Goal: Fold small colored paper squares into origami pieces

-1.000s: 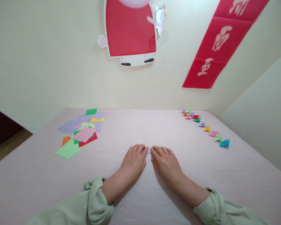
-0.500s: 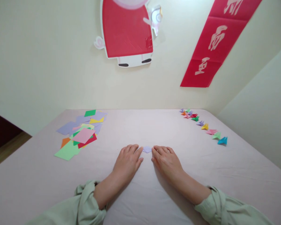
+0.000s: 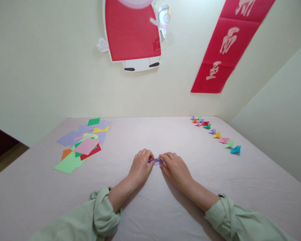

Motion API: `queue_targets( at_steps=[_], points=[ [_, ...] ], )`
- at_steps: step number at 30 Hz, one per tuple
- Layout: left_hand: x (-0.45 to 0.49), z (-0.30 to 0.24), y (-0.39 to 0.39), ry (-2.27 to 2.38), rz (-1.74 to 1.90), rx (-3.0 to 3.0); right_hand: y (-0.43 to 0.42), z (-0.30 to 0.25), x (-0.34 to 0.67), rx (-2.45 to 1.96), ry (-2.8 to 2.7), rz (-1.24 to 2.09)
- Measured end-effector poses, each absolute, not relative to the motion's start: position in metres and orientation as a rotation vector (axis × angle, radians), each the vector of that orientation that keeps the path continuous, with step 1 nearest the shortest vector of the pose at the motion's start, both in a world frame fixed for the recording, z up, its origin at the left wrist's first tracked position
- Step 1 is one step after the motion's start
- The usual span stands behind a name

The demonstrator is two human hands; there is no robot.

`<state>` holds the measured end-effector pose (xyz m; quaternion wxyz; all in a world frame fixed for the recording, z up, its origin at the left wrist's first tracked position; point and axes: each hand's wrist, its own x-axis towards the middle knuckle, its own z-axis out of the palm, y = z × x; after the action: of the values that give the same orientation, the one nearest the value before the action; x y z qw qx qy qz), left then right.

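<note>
Left hand & right hand meet fingertip to fingertip, each w/ fingers curled and pinching one end of a small purple paper. It sits right btwn them, low on the bed, long axis running left-right, neither hand nearer. Loose coloured sheets lie well apart fwd-left of the left hand and a row of folded pieces well apart fwd-right of the right hand, w/ open sheet ahead up to the wall and both side edges far off.
</note>
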<state>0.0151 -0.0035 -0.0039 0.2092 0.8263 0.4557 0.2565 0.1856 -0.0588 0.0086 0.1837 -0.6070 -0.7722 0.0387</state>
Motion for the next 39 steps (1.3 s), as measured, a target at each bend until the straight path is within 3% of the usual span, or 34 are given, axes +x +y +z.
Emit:
queue_targets(
  at_steps=[6, 13, 39],
  points=[
    [0.012, 0.011, -0.007, 1.093, 0.847, 2.331, -0.041, 0.009, 0.184, -1.640, -2.103, 0.212],
    [0.005, 0.006, -0.005, 1.183, 0.636, 2.536, -0.037, 0.005, 0.179, -1.577, -2.120, 0.318],
    [0.001, 0.000, -0.003, 1.082, 0.650, 2.449, -0.045, 0.007, 0.175, -1.621, -2.149, 0.300]
  ],
)
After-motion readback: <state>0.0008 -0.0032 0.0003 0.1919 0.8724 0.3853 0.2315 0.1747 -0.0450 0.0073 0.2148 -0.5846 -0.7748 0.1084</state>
